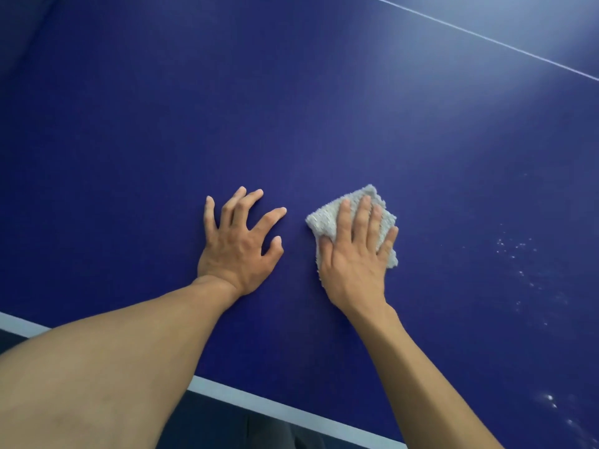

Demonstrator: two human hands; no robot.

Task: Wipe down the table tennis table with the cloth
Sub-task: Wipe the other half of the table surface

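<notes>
Most likely a games or sports room. The desk (291,108) is a table tennis top, a broad, dark blue matte surface with a white stripe (291,413) along its near edge and a thin white line (486,38) crossing the far right. Below the edge only a dark patch (220,422) shows, so the room itself cannot be told.

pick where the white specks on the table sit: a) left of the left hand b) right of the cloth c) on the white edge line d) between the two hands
b: the white specks lie on the table to the right of the cloth, which the right hand presses flat.
</notes>
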